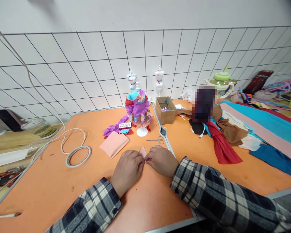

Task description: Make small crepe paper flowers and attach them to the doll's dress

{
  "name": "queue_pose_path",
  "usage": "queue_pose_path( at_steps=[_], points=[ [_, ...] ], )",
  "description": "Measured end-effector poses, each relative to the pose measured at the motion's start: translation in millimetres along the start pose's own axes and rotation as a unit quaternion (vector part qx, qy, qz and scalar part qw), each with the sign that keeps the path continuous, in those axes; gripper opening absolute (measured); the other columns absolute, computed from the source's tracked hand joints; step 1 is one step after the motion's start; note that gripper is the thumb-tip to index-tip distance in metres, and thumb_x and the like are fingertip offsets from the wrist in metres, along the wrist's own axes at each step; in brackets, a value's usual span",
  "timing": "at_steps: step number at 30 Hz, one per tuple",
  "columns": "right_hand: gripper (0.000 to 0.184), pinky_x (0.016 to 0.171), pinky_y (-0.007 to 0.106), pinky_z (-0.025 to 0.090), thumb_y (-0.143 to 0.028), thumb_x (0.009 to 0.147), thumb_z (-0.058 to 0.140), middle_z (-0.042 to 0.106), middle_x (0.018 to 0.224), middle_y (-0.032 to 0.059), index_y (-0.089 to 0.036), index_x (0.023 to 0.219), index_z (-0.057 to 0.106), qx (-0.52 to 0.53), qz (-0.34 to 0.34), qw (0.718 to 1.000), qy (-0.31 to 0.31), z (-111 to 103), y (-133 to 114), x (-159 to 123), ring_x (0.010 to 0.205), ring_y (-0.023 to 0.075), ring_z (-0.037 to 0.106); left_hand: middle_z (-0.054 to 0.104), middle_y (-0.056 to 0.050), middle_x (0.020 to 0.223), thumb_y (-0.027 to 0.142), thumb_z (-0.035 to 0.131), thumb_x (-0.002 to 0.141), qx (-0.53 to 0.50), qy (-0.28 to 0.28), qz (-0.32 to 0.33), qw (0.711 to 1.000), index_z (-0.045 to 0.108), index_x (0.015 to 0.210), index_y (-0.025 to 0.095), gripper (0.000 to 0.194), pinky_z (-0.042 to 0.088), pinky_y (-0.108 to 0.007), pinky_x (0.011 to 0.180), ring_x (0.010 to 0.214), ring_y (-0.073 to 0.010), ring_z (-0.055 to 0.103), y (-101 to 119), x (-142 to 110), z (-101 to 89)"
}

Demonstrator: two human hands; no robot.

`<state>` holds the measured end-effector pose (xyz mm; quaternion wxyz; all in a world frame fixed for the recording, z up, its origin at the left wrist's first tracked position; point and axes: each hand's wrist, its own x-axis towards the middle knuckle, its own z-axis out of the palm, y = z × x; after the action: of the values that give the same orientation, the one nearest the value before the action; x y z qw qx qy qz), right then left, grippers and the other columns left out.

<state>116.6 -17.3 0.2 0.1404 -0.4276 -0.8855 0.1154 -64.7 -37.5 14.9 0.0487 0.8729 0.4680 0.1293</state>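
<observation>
Between my two hands is a small piece of pink crepe paper (pixel 143 152), pinched at its lower end by the fingertips of both. My left hand (pixel 129 168) grips it from the left with closed fingers. On the other side, my right hand (pixel 162 160) has thumb and fingertips pressed together on the same piece. Just beyond the hands lie small scissors (pixel 156 140). A folded pink sheet (pixel 114 143) rests to the left. Behind stands a mini dress form (pixel 138 106) in a purple, turquoise and red ruffled dress on a white base.
Purple scraps (pixel 113 127) and a small box (pixel 124 125) lie by the dress form. A cardboard box (pixel 165 110) stands behind. Tape (pixel 78 156) and a white cable (pixel 63 136) are left. Coloured paper (pixel 226 145), a blurred dark object (pixel 203 104) and a green-lidded jug (pixel 220 84) are right.
</observation>
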Motion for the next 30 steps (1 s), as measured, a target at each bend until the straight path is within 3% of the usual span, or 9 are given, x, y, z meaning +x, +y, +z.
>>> queue_pose_path(
  at_steps=[6,10,24,30],
  points=[
    [0.011,0.072,0.027,0.036,-0.025,0.084,0.062,0.065,0.078,0.0018,-0.02,0.079,0.07,0.048,0.046,0.998,-0.004,0.2,-1.8,0.1,0.079,0.0157,0.055,0.07,-0.003,0.085,0.018,0.052,0.089,-0.01,0.003,0.019,1.0,0.071,0.085,0.021,0.02,0.041,-0.038,0.083,0.086,-0.0207,0.057,-1.8,-0.2,-2.0],
    [0.006,0.073,0.026,0.036,-0.022,0.082,0.064,0.065,0.08,0.001,-0.02,0.083,0.07,0.079,0.058,0.995,0.023,0.0,-0.7,0.0,0.079,0.0145,0.055,0.07,-0.003,0.085,0.018,0.052,0.09,-0.005,0.007,0.028,1.0,0.071,0.084,0.02,0.021,0.04,-0.038,0.084,0.086,-0.0203,0.057,-1.6,-0.2,-2.5],
    [0.011,0.071,0.027,0.034,-0.023,0.085,0.061,0.064,0.077,0.0013,-0.02,0.081,0.071,0.044,0.043,0.998,-0.003,-0.9,-1.2,0.7,0.077,0.0152,0.055,0.068,-0.006,0.079,0.022,0.05,0.091,-0.016,-0.021,-0.004,1.0,0.071,0.091,0.02,0.021,0.041,-0.036,0.075,0.08,-0.0204,0.06,0.1,0.4,0.7],
    [0.011,0.071,0.027,0.035,-0.026,0.086,0.061,0.063,0.078,0.0017,-0.021,0.084,0.07,0.035,0.048,0.998,0.003,-1.7,-3.0,-2.2,0.078,0.0156,0.054,0.067,-0.006,0.085,0.019,0.053,0.089,-0.016,0.012,0.014,1.0,0.072,0.086,0.019,0.019,0.041,-0.037,0.081,0.085,-0.0205,0.057,-0.6,0.3,2.8]
  ],
)
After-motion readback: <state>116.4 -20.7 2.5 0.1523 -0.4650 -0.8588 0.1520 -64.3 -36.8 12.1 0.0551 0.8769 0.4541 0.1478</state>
